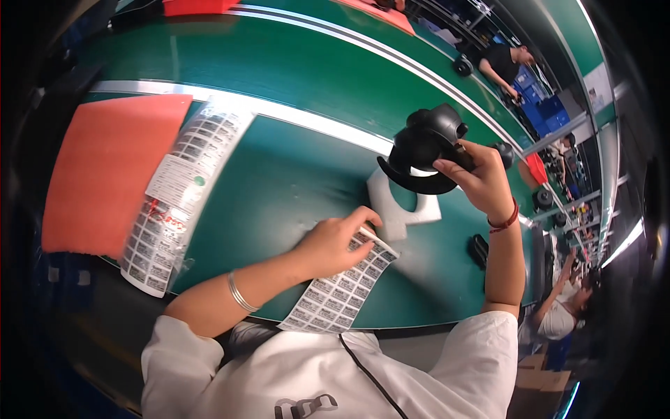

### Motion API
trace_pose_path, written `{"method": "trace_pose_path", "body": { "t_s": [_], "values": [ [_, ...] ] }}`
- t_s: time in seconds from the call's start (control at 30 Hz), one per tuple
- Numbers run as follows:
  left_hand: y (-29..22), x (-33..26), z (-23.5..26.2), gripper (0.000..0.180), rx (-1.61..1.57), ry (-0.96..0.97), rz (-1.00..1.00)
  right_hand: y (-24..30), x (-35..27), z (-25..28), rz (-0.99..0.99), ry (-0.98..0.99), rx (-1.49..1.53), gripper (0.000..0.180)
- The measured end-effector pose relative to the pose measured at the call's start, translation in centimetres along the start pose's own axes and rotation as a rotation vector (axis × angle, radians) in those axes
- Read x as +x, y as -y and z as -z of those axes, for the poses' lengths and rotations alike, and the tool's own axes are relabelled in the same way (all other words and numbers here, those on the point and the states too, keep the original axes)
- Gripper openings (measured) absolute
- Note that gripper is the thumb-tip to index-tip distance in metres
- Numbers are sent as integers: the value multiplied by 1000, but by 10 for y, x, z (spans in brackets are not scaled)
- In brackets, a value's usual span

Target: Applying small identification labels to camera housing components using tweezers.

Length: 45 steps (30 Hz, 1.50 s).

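Observation:
My right hand (pixel 481 174) is closed on a black, rounded plastic housing (pixel 429 143), held up over the right side of the table. The housing has a bulbous top and a curved, open rim; its exact kind I cannot make out. Lower and to the left, my left hand (pixel 338 241) has its fingers curled around the far edge of a white sheet of labels (pixel 335 297). The sheet, covered in rows of small printed labels, slants toward the table's near edge. A white foam piece with a round cutout (pixel 384 202) lies on the green table below the housing.
At left, a stack of label sheets in clear plastic (pixel 178 185) lies beside an orange foam sheet (pixel 112 174). A small black object (pixel 479 250) rests by my right forearm. Beyond a pale rail runs a green conveyor (pixel 279 66). Another person (pixel 502 70) works at the far right.

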<state>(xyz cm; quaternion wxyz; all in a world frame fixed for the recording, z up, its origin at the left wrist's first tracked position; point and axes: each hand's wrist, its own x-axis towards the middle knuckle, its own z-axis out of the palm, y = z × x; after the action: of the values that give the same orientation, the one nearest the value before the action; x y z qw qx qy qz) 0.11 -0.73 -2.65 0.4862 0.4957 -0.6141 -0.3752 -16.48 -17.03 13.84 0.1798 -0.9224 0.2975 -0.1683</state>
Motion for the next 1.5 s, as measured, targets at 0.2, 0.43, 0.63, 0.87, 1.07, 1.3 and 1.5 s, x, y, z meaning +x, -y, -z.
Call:
{"method": "trace_pose_path", "body": {
  "t_s": [0.2, 0.43, 0.63, 0.87, 1.07, 1.3, 1.5],
  "values": [
    [-1, 3, -2, 19, -119, 36, 139, -65, -42, -2, -115, 130, 496, 24],
    [-1, -3, 2, 14, -275, -203, 97, -40, -87, -45, 36, -444, -56, 45],
    [-8, -10, -8, 19, -119, -272, 81, 1, -118, -102, 302, -340, 153, 51],
    [-3, -19, -17, 32, -73, -305, -54, -12, -132, -119, 101, -156, 558, 35],
    [-8, -8, -17, 28, -309, -167, 14, -14, -131, -124, 133, -233, 543, 29],
    [-10, -10, -10, 8, -272, -48, 186, -19, -129, -121, 152, -193, 507, 27],
    [-10, -11, -13, 5, -391, -90, 142, -32, -126, -118, 247, -103, 505, 16]
  ]
}}
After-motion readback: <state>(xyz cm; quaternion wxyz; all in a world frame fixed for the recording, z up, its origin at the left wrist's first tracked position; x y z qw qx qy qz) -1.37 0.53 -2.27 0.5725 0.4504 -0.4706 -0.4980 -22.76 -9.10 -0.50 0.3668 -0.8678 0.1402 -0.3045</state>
